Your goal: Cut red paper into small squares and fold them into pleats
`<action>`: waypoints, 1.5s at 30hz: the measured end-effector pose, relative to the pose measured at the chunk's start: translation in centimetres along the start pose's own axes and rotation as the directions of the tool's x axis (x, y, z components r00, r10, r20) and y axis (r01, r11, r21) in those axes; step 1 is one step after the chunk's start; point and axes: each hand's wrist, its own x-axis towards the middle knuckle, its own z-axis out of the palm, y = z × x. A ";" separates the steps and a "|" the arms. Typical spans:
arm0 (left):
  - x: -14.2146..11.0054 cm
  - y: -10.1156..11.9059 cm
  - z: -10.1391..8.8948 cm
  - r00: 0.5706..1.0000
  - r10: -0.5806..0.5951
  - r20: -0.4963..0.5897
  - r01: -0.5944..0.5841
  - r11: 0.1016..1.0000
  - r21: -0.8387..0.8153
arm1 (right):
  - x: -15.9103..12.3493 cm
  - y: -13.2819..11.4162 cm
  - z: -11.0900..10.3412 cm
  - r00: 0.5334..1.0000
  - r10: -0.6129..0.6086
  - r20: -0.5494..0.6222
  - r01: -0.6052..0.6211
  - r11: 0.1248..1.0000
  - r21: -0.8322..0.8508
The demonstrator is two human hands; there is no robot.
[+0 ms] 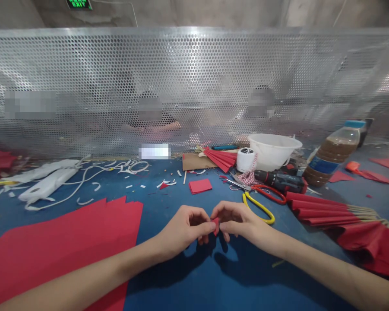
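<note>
**At the blue work surface [152,216]: pinching of a small red paper piece [216,226]**

Both hands are brought together at the centre of the view, and the small red paper piece is clamped between their fingertips. The left hand [181,229] is closed on it from the left and the right hand [242,220] from the right, with the fingers of each curled inward. The shape of the piece, and any fold in it, are largely hidden by the fingers. Both forearms are extended inward from the lower corners of the view, held low over the surface.

The step in hand is judged to be the shaping of this piece by hand, probably by folding. The next move is judged to call for an even pinch, so that any crease can be set without tearing the paper.

A broad red paper sheet [61,246] is laid to the left of the hands, and scissors with red and yellow loop handles [254,206] are placed just beyond the right hand. A small stack of red paper [200,186] lies ahead, and a pleated red paper fan [352,224] rests to the right. Further back, a white plastic basin [273,151] and a cordless drill [278,181] are positioned before a perforated metal screen [194,73].
</note>
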 end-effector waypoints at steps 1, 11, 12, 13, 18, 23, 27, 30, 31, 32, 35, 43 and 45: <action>0.0 0.1 0.0 1.000 -0.004 -0.015 0.004 1.000 0.003 | 0.0 0.0 0.0 1.000 0.000 -0.002 0.000 1.000 0.010; 0.1 0.0 0.2 0.993 0.001 -0.115 0.004 0.999 0.046 | -0.1 0.4 0.3 0.999 0.045 -0.016 -0.047 0.985 -0.169; 0.1 0.0 0.2 0.993 -0.001 -0.115 0.007 0.999 0.047 | -0.2 0.3 0.4 0.999 0.045 -0.014 -0.047 0.983 -0.175; 0.1 0.1 0.2 0.994 -0.004 -0.113 0.010 0.999 0.050 | -0.2 0.3 0.4 0.999 0.046 -0.013 -0.047 0.982 -0.182; -0.2 0.5 0.3 0.995 -0.012 -0.103 0.022 0.995 0.098 | -0.3 0.5 0.6 0.999 0.039 -0.011 -0.040 0.975 -0.220; -0.3 0.6 0.3 0.994 -0.020 -0.103 0.033 0.992 0.125 | -0.2 0.7 0.8 0.998 0.026 -0.056 -0.043 0.945 -0.324; -0.3 0.5 0.2 0.995 -0.027 -0.095 0.038 0.992 0.116 | -0.2 0.8 0.8 0.996 0.032 -0.080 -0.058 0.936 -0.347; -0.4 0.5 0.1 0.996 -0.020 -0.092 0.029 0.994 0.102 | -0.3 0.6 0.8 0.996 0.052 -0.075 -0.074 0.940 -0.334; -0.4 0.5 0.1 0.996 -0.022 -0.089 0.031 0.994 0.100 | -0.3 0.6 0.8 0.996 0.054 -0.075 -0.076 0.939 -0.336; -0.4 0.5 0.1 0.996 -0.026 -0.084 0.034 0.994 0.100 | -0.4 0.5 0.8 0.996 0.056 -0.075 -0.078 0.938 -0.339; -0.3 0.5 0.0 0.997 -0.031 -0.076 0.039 0.994 0.102 | -0.4 0.5 0.7 0.996 0.048 -0.070 -0.070 0.930 -0.360; -0.4 0.1 0.2 0.993 0.007 -0.121 0.015 0.983 0.181 | -0.6 0.5 0.7 0.997 0.038 -0.074 -0.066 0.901 -0.428; -0.6 0.1 0.2 0.986 0.031 -0.161 0.003 0.978 0.208 | -0.6 0.5 0.7 0.998 0.026 -0.054 -0.047 0.897 -0.440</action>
